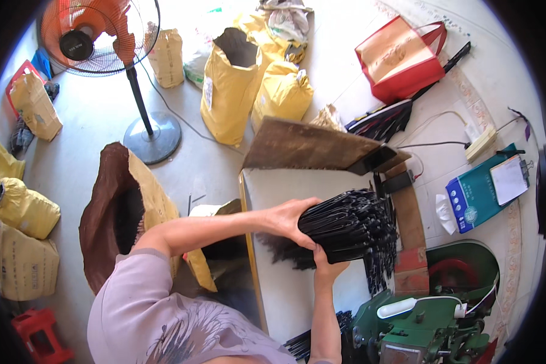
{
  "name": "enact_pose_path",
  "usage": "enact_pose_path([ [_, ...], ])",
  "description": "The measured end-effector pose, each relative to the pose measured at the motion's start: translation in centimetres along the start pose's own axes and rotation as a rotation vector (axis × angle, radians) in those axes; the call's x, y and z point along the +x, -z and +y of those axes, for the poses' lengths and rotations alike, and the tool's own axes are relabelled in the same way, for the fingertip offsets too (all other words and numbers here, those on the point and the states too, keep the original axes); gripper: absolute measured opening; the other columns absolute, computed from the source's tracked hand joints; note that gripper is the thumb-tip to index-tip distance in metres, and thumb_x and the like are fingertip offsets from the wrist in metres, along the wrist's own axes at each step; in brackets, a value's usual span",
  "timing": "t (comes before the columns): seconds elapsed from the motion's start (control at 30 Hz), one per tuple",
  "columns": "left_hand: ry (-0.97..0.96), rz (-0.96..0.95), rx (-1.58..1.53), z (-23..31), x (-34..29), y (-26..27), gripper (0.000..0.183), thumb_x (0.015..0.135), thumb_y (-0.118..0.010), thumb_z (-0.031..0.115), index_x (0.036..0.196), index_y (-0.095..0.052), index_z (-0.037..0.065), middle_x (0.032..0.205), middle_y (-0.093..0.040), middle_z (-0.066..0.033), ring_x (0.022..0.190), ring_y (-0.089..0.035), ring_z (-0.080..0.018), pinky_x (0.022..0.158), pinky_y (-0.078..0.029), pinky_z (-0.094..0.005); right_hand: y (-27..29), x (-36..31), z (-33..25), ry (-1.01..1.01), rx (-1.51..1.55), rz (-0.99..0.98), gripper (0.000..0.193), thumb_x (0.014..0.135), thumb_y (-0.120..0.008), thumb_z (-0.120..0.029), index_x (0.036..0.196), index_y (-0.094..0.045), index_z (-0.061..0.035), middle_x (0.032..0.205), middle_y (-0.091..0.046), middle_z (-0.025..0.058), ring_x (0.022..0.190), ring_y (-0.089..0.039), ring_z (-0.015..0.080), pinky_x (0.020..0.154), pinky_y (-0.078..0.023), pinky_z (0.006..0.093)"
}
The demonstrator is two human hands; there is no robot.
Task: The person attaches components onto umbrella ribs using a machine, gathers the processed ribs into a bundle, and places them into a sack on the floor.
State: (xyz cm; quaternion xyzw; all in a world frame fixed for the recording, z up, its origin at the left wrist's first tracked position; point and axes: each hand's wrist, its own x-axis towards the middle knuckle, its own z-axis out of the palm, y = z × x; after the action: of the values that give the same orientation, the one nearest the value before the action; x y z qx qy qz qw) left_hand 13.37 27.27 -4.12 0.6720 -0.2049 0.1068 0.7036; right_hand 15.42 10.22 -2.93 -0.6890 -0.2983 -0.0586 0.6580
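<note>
A thick bundle of thin black strips (352, 227) lies on the white tabletop (285, 315), its right ends fanned and uneven. My left hand (294, 219) grips the bundle's left side, with the thumb towards the near edge and the fingers partly hidden behind it. At the near side, my right hand (329, 265) is closed against the same bundle; its thumb shows and its other fingers are hidden beneath the strips. More black strips (300, 346) lie on the table by my right forearm.
A green machine (406, 327) stands at the table's near right. A brown board (303, 145) rises along the far edge. An open sack (106, 224) is left of me, near a standing fan (151, 136). Yellow sacks (227, 91) stand beyond.
</note>
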Motion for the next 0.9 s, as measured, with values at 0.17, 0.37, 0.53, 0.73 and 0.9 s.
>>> enact_pose_path([
  [0.17, 0.281, 0.35, -0.471, 4.0, -2.4, -2.8, 0.058, 0.066, -0.071, 0.025, 0.11, -0.046, -0.002, 0.1, -0.055, -0.0104, 0.09, -0.055, -0.0187, 0.08, -0.043, -0.0303, 0.1, 5.3, -6.3, -0.535, 0.068, -0.36, 0.044, 0.064, -0.065, -0.014, 0.101, -0.053, 0.006, 0.089, -0.059, 0.0116, 0.078, -0.057, 0.0173, 0.072, -0.045, 0.0263],
  [0.37, 0.49, 0.67, -1.003, 3.7, -2.7, -1.6, 0.035, 0.077, -0.061, 0.018, 0.103, -0.053, -0.005, 0.094, -0.059, -0.013, 0.081, -0.06, -0.0186, 0.07, -0.051, -0.0318, -2.8, 11.0, -3.8, -0.84, -0.074, -0.619, 0.037, 0.063, -0.068, -0.017, 0.09, -0.059, 0.0069, 0.079, -0.061, 0.0121, 0.066, -0.059, 0.0179, 0.06, -0.047, 0.026],
  [0.53, 0.486, 0.76, -1.053, 2.0, -2.2, 0.0, 0.036, 0.074, -0.064, 0.021, 0.094, -0.055, -0.008, 0.084, -0.061, -0.0147, 0.069, -0.062, -0.0217, 0.061, -0.052, -0.0325, -4.8, 12.3, -3.5, -0.83, -0.097, -0.663, 0.028, 0.065, -0.067, -0.014, 0.084, -0.061, 0.0063, 0.073, -0.061, 0.0105, 0.06, -0.059, 0.0164, 0.055, -0.046, 0.0251],
  [0.73, 0.432, 0.719, -0.841, 0.4, -3.0, -1.3, 0.035, 0.07, -0.066, 0.017, 0.096, -0.056, -0.005, 0.085, -0.06, -0.0122, 0.074, -0.06, -0.0185, 0.067, -0.049, -0.0304, -3.7, 8.7, -3.6, -0.679, -0.046, -0.525, 0.031, 0.065, -0.066, -0.012, 0.09, -0.06, 0.0057, 0.081, -0.062, 0.0105, 0.069, -0.059, 0.0165, 0.062, -0.047, 0.0261],
  [0.9, 0.313, 0.504, -0.456, 4.1, -1.7, -0.6, 0.045, 0.064, -0.068, 0.014, 0.101, -0.051, -0.006, 0.086, -0.059, -0.0108, 0.075, -0.057, -0.0166, 0.07, -0.048, -0.0282, -1.6, 5.7, -4.9, -0.32, -0.004, -0.314, 0.04, 0.065, -0.068, -0.009, 0.1, -0.053, 0.0028, 0.093, -0.059, 0.0084, 0.083, -0.055, 0.0131, 0.075, -0.045, 0.0257],
])
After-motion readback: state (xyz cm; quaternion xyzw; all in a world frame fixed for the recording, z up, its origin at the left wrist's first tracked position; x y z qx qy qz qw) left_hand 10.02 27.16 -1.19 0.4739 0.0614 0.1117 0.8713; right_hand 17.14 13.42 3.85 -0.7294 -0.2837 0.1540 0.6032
